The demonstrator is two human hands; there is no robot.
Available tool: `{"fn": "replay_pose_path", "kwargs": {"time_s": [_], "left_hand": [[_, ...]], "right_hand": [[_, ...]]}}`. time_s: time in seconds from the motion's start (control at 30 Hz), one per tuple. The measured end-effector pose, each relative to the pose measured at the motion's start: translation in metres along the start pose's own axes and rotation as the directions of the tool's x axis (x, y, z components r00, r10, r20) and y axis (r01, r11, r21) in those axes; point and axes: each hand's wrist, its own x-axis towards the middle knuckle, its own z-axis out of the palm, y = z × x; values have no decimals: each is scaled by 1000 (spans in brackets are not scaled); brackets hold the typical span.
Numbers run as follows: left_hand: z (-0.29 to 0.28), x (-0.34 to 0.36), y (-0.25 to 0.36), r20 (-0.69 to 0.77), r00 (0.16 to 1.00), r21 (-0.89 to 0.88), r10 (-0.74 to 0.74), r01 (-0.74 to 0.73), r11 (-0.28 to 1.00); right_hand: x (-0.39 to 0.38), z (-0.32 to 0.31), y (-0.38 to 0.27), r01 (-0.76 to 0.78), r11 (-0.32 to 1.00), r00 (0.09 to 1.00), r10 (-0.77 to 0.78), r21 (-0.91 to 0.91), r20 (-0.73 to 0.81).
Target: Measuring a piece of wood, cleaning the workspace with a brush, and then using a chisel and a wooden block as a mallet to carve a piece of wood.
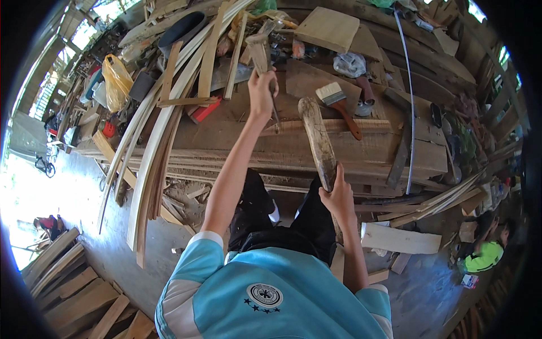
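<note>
My left hand [262, 90] is shut around a chisel [259, 50] with a thick wooden handle; its thin metal blade points down onto a plank of the wooden workbench [226, 150]. My right hand [337, 195] grips the lower end of a rough wooden club [317, 138], which rises tilted over the bench edge, just right of the chisel blade. The club's head is apart from the chisel.
A paintbrush [339, 100] lies right of the club. Long curved wooden strips [152, 141] lean across the bench's left side near a yellow plastic bag [116, 76]. A flat board [328, 28] lies at the back. Planks [73, 282] are stacked at lower left. A person in green [484, 255] crouches at lower right.
</note>
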Motion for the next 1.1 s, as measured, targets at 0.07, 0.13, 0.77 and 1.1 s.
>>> {"fn": "replay_pose_path", "kwargs": {"time_s": [0.07, 0.13, 0.77, 1.1], "left_hand": [[9, -4, 13, -45, 999, 68, -6, 9, 998], [11, -10, 20, 17, 998, 199, 65, -67, 978], [7, -1, -13, 7, 979, 125, 204, -204, 971], [6, -5, -15, 90, 982, 234, 164, -181, 955]], "right_hand": [[1, -1, 1, -4, 1000, 1000, 4, 6, 5], [1, -2, 3, -47, 999, 999, 47, -13, 19], [1, 2, 1, -56, 996, 998, 55, 66, 27], [1, 2, 1, -42, 997, 999, 41, 60, 21]]}}
